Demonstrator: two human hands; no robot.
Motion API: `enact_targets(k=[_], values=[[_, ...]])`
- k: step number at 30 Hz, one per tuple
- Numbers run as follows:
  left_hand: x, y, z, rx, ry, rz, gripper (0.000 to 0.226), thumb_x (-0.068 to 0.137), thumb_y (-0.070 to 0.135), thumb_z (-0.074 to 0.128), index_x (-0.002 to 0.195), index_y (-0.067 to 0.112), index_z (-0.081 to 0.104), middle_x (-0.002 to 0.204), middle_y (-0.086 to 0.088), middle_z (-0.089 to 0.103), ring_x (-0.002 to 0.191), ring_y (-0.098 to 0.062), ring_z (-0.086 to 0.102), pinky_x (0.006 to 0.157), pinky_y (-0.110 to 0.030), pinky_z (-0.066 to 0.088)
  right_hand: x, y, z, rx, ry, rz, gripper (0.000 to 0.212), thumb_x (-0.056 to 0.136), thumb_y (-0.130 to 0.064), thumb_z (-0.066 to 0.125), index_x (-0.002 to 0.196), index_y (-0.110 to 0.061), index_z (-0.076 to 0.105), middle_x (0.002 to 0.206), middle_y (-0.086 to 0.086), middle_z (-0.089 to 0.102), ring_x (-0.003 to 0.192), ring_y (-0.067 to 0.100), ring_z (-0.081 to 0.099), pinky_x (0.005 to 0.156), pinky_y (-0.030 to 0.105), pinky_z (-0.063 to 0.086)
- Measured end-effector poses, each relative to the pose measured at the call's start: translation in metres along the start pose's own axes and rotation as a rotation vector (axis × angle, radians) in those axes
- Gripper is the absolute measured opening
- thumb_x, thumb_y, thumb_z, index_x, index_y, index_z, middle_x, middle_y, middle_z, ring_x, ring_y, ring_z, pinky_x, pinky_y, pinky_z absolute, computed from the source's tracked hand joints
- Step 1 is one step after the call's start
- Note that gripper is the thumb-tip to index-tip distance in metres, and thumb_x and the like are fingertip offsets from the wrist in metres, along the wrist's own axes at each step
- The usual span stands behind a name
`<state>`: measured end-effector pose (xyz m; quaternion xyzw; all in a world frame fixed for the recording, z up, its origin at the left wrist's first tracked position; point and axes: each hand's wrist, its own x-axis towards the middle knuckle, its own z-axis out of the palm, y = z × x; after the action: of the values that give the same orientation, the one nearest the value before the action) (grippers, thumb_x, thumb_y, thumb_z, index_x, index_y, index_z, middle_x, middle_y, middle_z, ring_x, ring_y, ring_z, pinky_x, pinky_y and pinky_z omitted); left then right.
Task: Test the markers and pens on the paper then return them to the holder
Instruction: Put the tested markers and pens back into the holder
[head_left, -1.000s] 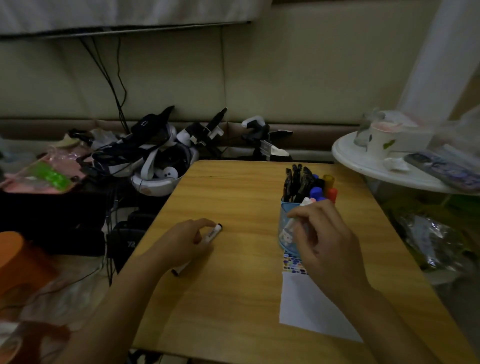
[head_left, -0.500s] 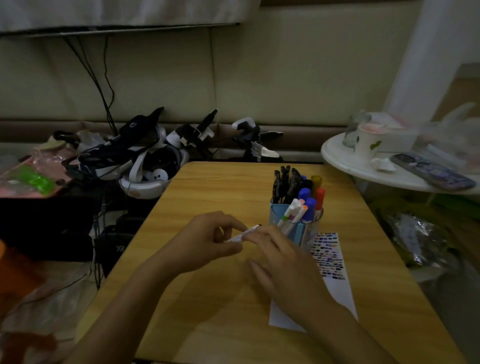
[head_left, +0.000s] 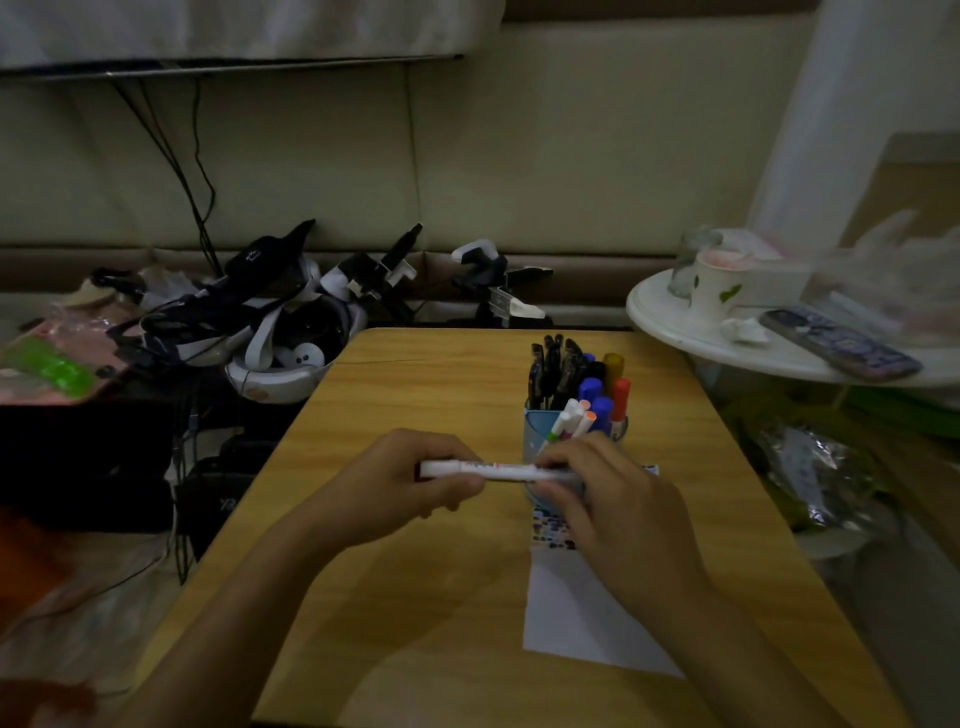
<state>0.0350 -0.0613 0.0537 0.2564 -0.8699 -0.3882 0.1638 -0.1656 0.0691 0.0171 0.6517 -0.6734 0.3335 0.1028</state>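
I hold a white marker (head_left: 498, 472) level above the wooden table (head_left: 415, 597), lying crosswise between my two hands: my left hand (head_left: 410, 486) curls its fingers round the left end, with the tip of the barrel poking out past my knuckles, and my right hand (head_left: 618, 512) pinches the right end between thumb and fingers, so that end is hidden under them. There is small reddish print along the barrel, but it is too blurred for me to read. Just behind my right hand stands the blue holder (head_left: 543, 431), packed with dark pens at the back, blue, orange and yellow caps to the right, and white markers leaning at the front; it has pale marks on its wall that I cannot make out. The white paper (head_left: 576, 618) lies flat on the table under my right wrist, its far end covered in rows of small coloured test strokes just in front of the holder, partly hidden by my hand
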Motion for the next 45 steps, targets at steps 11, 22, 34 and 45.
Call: enact_targets(k=[11, 22, 34, 45], values=[[0.003, 0.018, 0.012, -0.093, 0.009, 0.077, 0.025, 0.093, 0.043, 0.050, 0.102, 0.031, 0.070, 0.085, 0.003, 0.067, 0.070, -0.011, 0.062, 0.061, -0.020, 0.050, 0.000, -0.010, -0.009, 0.021, 0.046, -0.055, 0.024, 0.090, -0.042, 0.062, 0.110, -0.030, 0.069, 0.099, -0.014, 0.058, 0.074, 0.000, 0.054, 0.058, 0.005, 0.032], [0.051, -0.005, 0.042, -0.116, 0.244, -0.062, 0.059, 0.098, 0.042, 0.055, 0.152, 0.037, 0.033, 0.143, 0.016, 0.045, 0.109, -0.003, 0.062, 0.083, -0.022, 0.053, 0.014, -0.018, -0.036, 0.740, 0.263, 0.266, 0.070, 0.094, -0.021, 0.067, 0.147, -0.044, 0.027, 0.086, -0.006, 0.071, 0.071, 0.016, 0.068, 0.063, 0.037, 0.058], [0.063, 0.001, 0.054, -0.146, 0.276, -0.035, 0.052, 0.098, 0.038, 0.058, 0.147, 0.039, 0.041, 0.124, 0.012, 0.056, 0.099, 0.002, 0.060, 0.075, -0.014, 0.053, 0.023, -0.006, -0.047, 0.800, 0.387, 0.232, 0.043, 0.096, -0.014, 0.062, 0.125, -0.035, 0.038, 0.090, 0.007, 0.073, 0.066, 0.021, 0.070, 0.064, 0.045, 0.059], [0.055, 0.008, 0.058, -0.165, 0.230, -0.056, 0.054, 0.094, 0.032, 0.063, 0.143, 0.037, 0.039, 0.139, 0.013, 0.052, 0.111, -0.002, 0.059, 0.077, -0.019, 0.054, 0.033, 0.000, -0.049, 0.661, 0.511, 0.224, 0.031, 0.097, -0.018, 0.062, 0.115, -0.036, 0.043, 0.097, 0.001, 0.070, 0.081, 0.017, 0.072, 0.068, 0.041, 0.061]])
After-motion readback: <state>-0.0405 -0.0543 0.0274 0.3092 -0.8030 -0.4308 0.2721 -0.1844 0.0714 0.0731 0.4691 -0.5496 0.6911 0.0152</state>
